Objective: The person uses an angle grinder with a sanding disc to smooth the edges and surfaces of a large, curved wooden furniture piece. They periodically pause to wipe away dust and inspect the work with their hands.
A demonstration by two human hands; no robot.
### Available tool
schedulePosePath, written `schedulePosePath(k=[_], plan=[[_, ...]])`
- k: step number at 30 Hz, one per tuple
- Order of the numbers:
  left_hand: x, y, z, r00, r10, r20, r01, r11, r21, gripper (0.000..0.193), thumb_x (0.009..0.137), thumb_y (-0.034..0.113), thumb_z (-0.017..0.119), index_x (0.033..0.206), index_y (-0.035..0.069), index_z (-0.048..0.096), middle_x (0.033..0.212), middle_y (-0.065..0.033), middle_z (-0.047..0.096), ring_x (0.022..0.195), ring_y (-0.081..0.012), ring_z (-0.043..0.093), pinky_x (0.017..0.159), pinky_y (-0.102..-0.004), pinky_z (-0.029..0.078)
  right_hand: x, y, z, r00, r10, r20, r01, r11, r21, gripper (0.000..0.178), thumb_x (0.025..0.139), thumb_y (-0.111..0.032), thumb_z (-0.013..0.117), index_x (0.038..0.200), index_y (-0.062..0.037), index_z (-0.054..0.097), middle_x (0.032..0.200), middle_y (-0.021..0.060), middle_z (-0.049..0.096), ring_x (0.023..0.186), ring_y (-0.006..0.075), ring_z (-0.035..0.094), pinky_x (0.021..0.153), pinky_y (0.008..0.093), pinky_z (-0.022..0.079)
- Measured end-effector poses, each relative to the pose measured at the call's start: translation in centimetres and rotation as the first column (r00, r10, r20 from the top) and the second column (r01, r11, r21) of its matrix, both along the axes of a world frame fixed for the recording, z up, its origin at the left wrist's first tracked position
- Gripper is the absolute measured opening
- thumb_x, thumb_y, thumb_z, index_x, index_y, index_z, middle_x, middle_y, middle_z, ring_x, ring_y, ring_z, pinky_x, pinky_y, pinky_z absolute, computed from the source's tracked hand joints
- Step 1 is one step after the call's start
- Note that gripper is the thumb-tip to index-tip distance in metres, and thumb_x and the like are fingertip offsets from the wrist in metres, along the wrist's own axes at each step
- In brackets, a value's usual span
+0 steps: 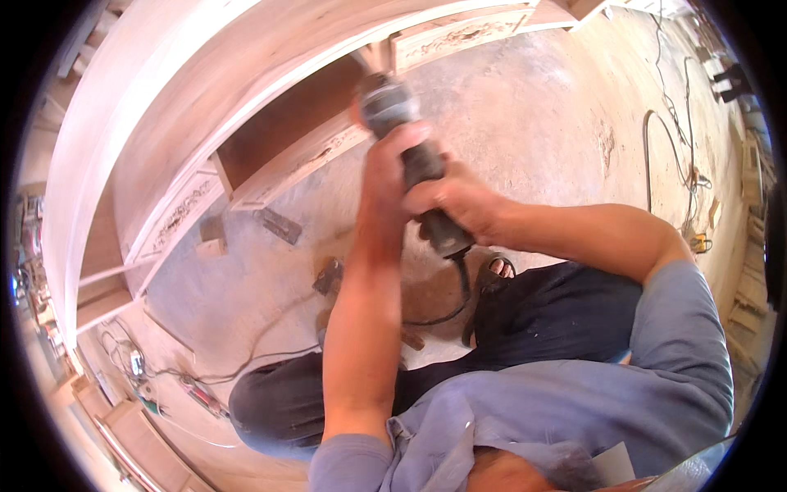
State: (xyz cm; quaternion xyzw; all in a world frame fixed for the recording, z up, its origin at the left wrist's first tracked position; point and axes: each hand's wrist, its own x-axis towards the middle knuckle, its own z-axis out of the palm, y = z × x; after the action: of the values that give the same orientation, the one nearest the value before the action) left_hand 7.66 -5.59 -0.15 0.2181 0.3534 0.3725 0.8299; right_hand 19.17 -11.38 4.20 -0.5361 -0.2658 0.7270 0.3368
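Floor (541, 148): worn concrete, spreading from the centre toward 1 o'clock.
Cabinet (139, 90): long, pale wood, bending across from 9 to 12 o'clock.
Drawer (297, 166): open at 11 o'clock, front carved, inside dark brown.
Power tool (424, 164): grinder-like, slanting just below 12 o'clock; its grey head blurs beside the drawer, and I cannot tell whether they touch.
Left hand (385, 160): fingers clamped round the dark body, just behind the head.
Right hand (459, 198): fingers clamped round the same body, nearer its tail.
Cord (467, 287): black, leaving the tail toward 6 o'clock.
Flat block (280, 225): dark, lying at 9 o'clock.
Cables (675, 148): loosely looped at 2 o'clock.
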Motion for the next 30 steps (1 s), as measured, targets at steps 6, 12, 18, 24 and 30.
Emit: schedulePosePath(k=[6,12,18,24,30], plan=[[-4.1,-1.8,1.7,0.959,0.221,-0.177,-0.247,0.959,-0.142,0.034,0.079,0.028,0.069,0.095,0.000,0.060,0.080,-0.0109,0.062,0.069,-0.0232,0.064,0.066,-0.0335,0.054,-3.7,0.1,-1.1,0.989,0.109,-0.099,-0.091,0.981,0.170,0.078,0.070,-0.013,0.073,0.138,-0.0010,0.037,0.101,0.0132,0.059,0.082,0.0193,0.058,0.071,0.0327,0.051],[0.5,0.2,-0.1,0.999,0.016,0.030,-0.015,0.999,-0.039,0.023,0.082,0.020,0.069,0.093,0.002,0.060,0.075,-0.0116,0.064,0.066,-0.0235,0.065,0.065,-0.0362,0.055,0.1,-0.2,-0.5,0.999,-0.016,0.034,0.020,0.994,-0.108,0.031,0.075,-0.015,0.071,0.100,-0.0023,0.059,0.081,0.0112,0.062,0.060,0.0223,0.064,0.052,0.0364,0.054],[4.5,2.4,-2.1,0.978,-0.111,0.175,0.126,0.989,-0.079,0.027,0.082,0.020,0.068,0.099,0.003,0.056,0.076,-0.0139,0.065,0.066,-0.0269,0.066,0.065,-0.0384,0.056,2.0,0.0,0.1,0.983,-0.161,0.087,0.172,0.975,-0.141,0.028,0.079,-0.015,0.068,0.102,-0.0030,0.058,0.081,0.0120,0.062,0.063,0.0244,0.064,0.054,0.0378,0.055],[-0.9,1.8,-1.2,0.995,-0.043,0.090,0.053,0.992,-0.112,0.030,0.080,0.024,0.071,0.096,0.003,0.058,0.077,-0.0136,0.064,0.069,-0.0264,0.066,0.066,-0.0379,0.055,-2.0,0.7,0.7,0.997,0.012,0.072,-0.004,0.993,-0.119,0.030,0.079,-0.018,0.066,0.103,-0.0034,0.057,0.083,0.0126,0.063,0.065,0.0235,0.064,0.056,0.0364,0.055],[-9.9,0.0,0.7,0.975,0.214,-0.066,-0.222,0.961,-0.162,0.029,0.077,0.022,0.073,0.093,0.002,0.062,0.075,-0.0118,0.064,0.065,-0.0239,0.064,0.062,-0.0364,0.054,-9.7,1.5,-0.2,0.981,0.196,-0.011,-0.196,0.980,-0.024,0.030,0.077,-0.020,0.069,0.099,-0.0016,0.059,0.078,0.0110,0.061,0.059,0.0224,0.062,0.052,0.0356,0.053]])
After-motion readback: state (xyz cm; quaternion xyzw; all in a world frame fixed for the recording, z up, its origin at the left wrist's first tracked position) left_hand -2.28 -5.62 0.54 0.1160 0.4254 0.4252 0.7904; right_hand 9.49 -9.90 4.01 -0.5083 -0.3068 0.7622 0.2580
